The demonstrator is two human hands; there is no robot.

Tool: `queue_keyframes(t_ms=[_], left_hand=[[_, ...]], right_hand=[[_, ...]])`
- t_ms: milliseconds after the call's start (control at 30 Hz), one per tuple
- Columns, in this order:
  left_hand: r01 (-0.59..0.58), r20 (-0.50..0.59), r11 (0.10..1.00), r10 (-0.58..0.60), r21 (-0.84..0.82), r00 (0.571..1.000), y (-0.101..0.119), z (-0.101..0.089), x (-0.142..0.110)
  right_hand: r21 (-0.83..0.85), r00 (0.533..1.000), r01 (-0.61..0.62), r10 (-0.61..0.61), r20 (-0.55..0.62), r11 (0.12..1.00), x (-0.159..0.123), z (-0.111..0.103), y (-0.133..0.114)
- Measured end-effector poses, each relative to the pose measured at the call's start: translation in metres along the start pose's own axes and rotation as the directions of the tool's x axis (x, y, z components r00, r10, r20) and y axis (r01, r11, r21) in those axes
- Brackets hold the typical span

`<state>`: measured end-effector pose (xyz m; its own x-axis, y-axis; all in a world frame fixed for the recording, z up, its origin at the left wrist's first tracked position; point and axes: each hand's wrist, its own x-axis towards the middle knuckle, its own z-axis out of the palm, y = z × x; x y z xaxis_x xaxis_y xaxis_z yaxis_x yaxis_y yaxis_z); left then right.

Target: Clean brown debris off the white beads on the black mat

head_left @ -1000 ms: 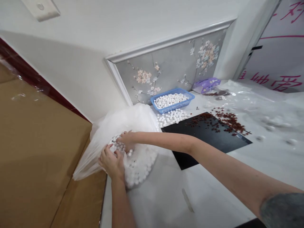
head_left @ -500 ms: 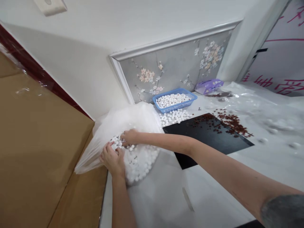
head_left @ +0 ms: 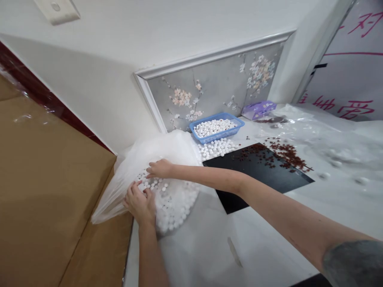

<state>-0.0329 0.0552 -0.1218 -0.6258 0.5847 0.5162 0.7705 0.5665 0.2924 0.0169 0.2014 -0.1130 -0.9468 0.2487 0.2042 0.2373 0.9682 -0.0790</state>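
A translucent white plastic bag (head_left: 167,147) lies on its side at the left end of the table, full of small white foam-like balls (head_left: 179,207). At its mouth, loose balls (head_left: 154,183) show between my two hands. My left hand (head_left: 140,201) is bent round the near edge of the mouth, its fingers closed on the plastic. Across from it, my right hand (head_left: 160,169) is at the upper edge with curled fingers on the film; its fingertips are partly hidden.
A blue plastic basket (head_left: 217,137) of white balls stands against the wall, with loose balls before it. Brown star-shaped pieces (head_left: 287,155) lie over a black sheet (head_left: 239,179). A purple packet (head_left: 259,109) and clear plastic film (head_left: 317,123) are behind. Cardboard (head_left: 44,179) rises at left.
My right hand has come up out of the balls, slightly left, to the upper edge of the bag's mouth. My left hand keeps its place on the bag. The view has shifted a little.
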Motion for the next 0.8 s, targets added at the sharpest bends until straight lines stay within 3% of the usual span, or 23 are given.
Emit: queue_keyframes(t_ms=[200, 533, 800], left_hand=[[-0.012, -0.004, 1.000, 0.012, 0.012, 1.000, -0.002, 0.002, 0.000], [-0.018, 0.000, 1.000, 0.018, 0.012, 1.000, -0.001, 0.001, -0.001], [-0.028, 0.005, 0.999, 0.028, 0.017, 1.000, -0.003, 0.001, 0.000]], right_hand=[[0.038, 0.999, 0.007, -0.005, -0.046, 0.999, 0.001, -0.002, -0.001], [0.154, 0.978, -0.110, 0.134, -0.161, 0.982, 0.003, -0.026, 0.014], [0.176, 0.941, -0.093, 0.145, -0.307, 0.980, -0.027, -0.052, 0.010]])
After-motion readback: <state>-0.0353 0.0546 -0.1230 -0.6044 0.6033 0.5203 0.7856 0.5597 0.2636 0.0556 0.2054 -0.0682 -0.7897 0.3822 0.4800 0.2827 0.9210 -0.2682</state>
